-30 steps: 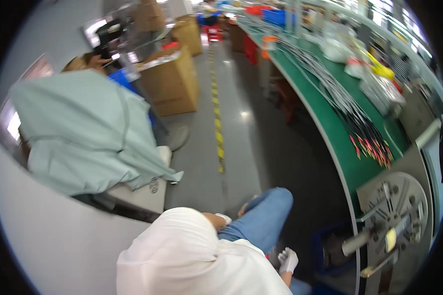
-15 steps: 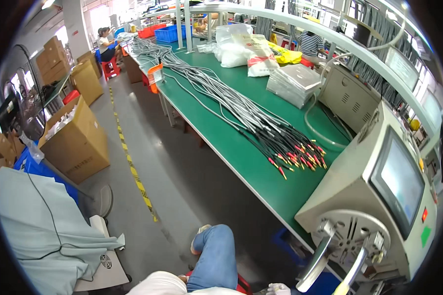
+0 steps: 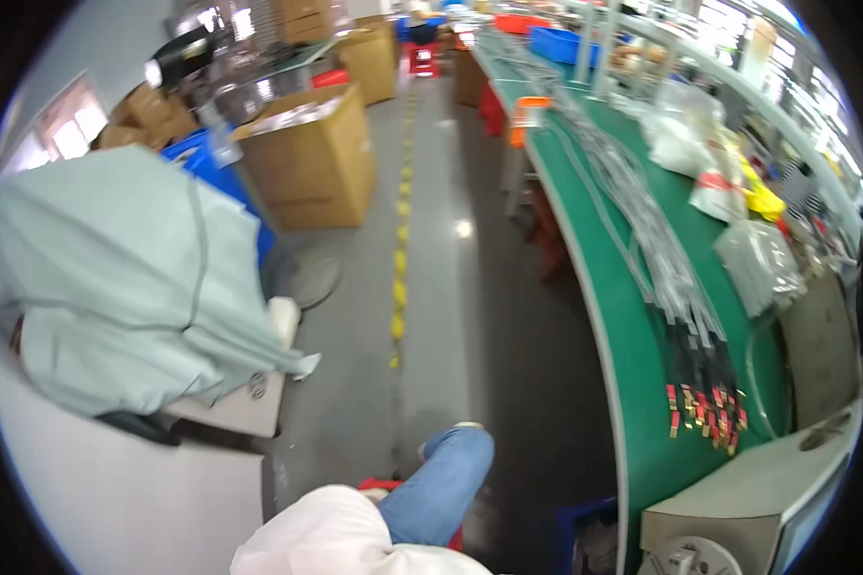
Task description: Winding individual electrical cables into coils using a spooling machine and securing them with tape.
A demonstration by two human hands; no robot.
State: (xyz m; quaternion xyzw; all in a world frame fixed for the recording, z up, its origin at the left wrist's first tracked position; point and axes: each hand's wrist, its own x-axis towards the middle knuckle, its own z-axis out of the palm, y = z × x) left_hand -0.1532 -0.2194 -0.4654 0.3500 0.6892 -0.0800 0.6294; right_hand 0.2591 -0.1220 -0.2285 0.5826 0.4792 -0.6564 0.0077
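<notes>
Neither of my hands shows at this moment. At the lower edge are my white clothing [image 3: 316, 532] and one bent leg in blue jeans [image 3: 441, 489]. A long bundle of grey cables [image 3: 633, 201] lies along the green workbench [image 3: 633, 364] on the right. Its near end fans into black leads [image 3: 695, 355] with red and gold plug tips [image 3: 710, 417]. At the lower right stands a beige machine [image 3: 748, 503] with a round slotted disc [image 3: 690, 556], cut off by the picture's edge. The picture is somewhat blurred.
Left of me, a pale green cloth [image 3: 125, 278] covers something beside a white surface [image 3: 163, 498]. A big cardboard box [image 3: 316, 172] stands beyond it. Yellow floor tape [image 3: 402, 230] marks the aisle. Clear plastic bags [image 3: 758, 264] and a blue bin [image 3: 561, 46] sit on the bench.
The view has swung left, so bench, cables and machine now sit farther right. A pale, gloved-looking hand at the lower edge has gone out of view, and so have most of the machine's metal arms.
</notes>
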